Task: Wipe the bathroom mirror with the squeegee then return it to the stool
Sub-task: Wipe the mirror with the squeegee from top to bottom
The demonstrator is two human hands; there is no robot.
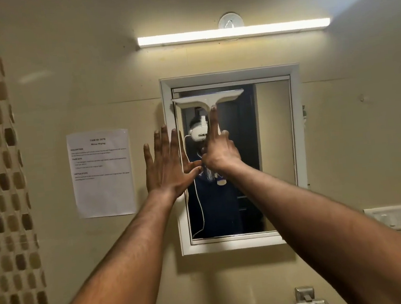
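the mirror point(278, 153) wants one steady downward pull, blade flat across the top. the right hand point(219, 154) grips the white squeegee point(207, 99), forefinger along its handle; the left hand point(168, 165) lies open, empty, on the frame. the wall notice point(101, 173) reads "mirror wiping".

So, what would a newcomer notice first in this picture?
First, the white squeegee set high on the mirror, held by the right hand with a finger along its handle. Next, the left hand, open and flat at the mirror's left frame. Above glows a bright light bar; a printed sheet hangs at left.
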